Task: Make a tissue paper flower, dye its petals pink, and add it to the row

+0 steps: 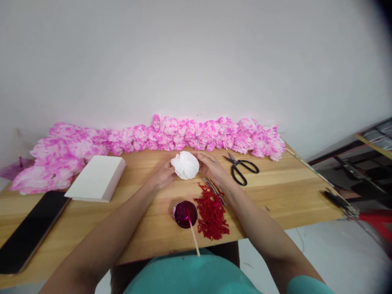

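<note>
A white ruffled paper flower (186, 165) is held above the middle of the wooden table. My left hand (165, 173) has its fingers closed on the flower's left edge. On the opposite side, my right hand (211, 165) touches the flower's right edge, its fingertips partly hidden behind the paper. Below the flower stands a small cup of dark magenta liquid (185, 214) with a thin wooden stick (194, 239) leaning out toward me. A heap of red yarn pieces (212, 214) lies right of the cup, with thin wires (216, 190) at its top near my right wrist.
Pink-and-white paper flowers (190, 134) line the wall along the table's (275, 192) back. Black-handled scissors (240, 168) lie to the right. At left are a white paper stack (96, 177) and a black phone (32, 228). A dark rack (355, 163) stands at far right.
</note>
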The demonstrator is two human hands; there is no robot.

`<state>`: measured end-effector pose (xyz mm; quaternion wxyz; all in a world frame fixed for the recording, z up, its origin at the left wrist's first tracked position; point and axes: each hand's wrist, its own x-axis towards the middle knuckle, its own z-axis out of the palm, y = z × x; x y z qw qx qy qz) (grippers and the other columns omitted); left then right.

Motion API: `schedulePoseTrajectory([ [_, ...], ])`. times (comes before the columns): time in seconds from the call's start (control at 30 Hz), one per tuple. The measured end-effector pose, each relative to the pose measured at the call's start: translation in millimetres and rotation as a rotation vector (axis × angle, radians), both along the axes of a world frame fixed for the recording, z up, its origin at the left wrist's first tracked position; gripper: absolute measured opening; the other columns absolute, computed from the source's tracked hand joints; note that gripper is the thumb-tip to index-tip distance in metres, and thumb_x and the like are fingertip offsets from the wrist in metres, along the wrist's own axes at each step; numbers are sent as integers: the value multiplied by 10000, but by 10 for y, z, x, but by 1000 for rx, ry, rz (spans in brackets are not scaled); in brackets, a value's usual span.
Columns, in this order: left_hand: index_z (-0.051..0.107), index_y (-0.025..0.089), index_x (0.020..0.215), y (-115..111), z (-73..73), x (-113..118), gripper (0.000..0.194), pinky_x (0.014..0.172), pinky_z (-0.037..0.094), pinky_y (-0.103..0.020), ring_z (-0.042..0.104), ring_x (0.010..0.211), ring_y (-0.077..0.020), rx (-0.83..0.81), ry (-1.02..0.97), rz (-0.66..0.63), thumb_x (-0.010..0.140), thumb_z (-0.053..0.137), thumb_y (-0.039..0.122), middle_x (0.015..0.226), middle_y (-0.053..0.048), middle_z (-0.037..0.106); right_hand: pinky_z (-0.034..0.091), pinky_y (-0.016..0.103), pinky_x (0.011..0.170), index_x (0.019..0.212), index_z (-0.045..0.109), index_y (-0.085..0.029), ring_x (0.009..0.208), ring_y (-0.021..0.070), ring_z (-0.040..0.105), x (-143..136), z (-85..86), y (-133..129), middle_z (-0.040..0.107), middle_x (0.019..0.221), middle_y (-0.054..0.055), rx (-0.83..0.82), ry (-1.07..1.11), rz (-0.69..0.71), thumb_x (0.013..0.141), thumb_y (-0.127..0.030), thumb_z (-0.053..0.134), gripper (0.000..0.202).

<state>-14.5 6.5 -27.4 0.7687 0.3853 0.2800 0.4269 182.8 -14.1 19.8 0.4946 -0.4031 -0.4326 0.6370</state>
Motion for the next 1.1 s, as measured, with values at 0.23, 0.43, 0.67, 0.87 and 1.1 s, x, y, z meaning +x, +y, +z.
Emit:
schedulePoseTrajectory([
  [0.23, 727, 123, 938, -30, 112, 30, 457, 785, 505, -302, 678, 830, -197, 28, 95, 32, 589, 902, 360, 911, -85, 744, 481, 291, 765, 986, 721, -207, 812, 159, 616, -46, 35, -44, 714, 913, 15, 106, -158, 118, 746, -453, 755, 345],
  [0.43, 716, 136, 892, -36, 139, 50, 448, 720, 499, -266, 640, 693, -134, 33, 86, 96, 563, 919, 363, 824, -35, 735, 449, 244, 664, 812, 639, -198, 700, 125, 564, -129, 17, -35, 645, 760, -43, 153, -198, 7, 637, -271, 740, 215],
  [0.67, 733, 139, 834, 13, 61, 57, 393, 821, 523, -325, 694, 860, -219, 151, 121, 48, 556, 923, 342, 802, -47, 745, 436, 231, 643, 805, 610, -199, 692, 119, 549, -196, -25, -75, 640, 739, -48, 170, -194, -80, 664, -261, 655, 160],
  [0.87, 748, 139, 868, -8, 100, 71, 354, 905, 528, -369, 698, 929, -239, 112, 170, 74, 588, 888, 304, 878, -58, 762, 463, 261, 670, 864, 603, -214, 730, 141, 586, -239, -49, -77, 653, 807, -27, 194, -222, -115, 692, -275, 648, 188],
  [1.1, 734, 127, 982, 29, 132, 24, 453, 1017, 492, -429, 676, 1079, -265, 23, 69, 115, 609, 892, 329, 996, -108, 761, 499, 346, 782, 1022, 641, -248, 936, 209, 626, -96, 204, -181, 697, 1036, 55, 622, -613, -426, 875, -280, 570, 166],
])
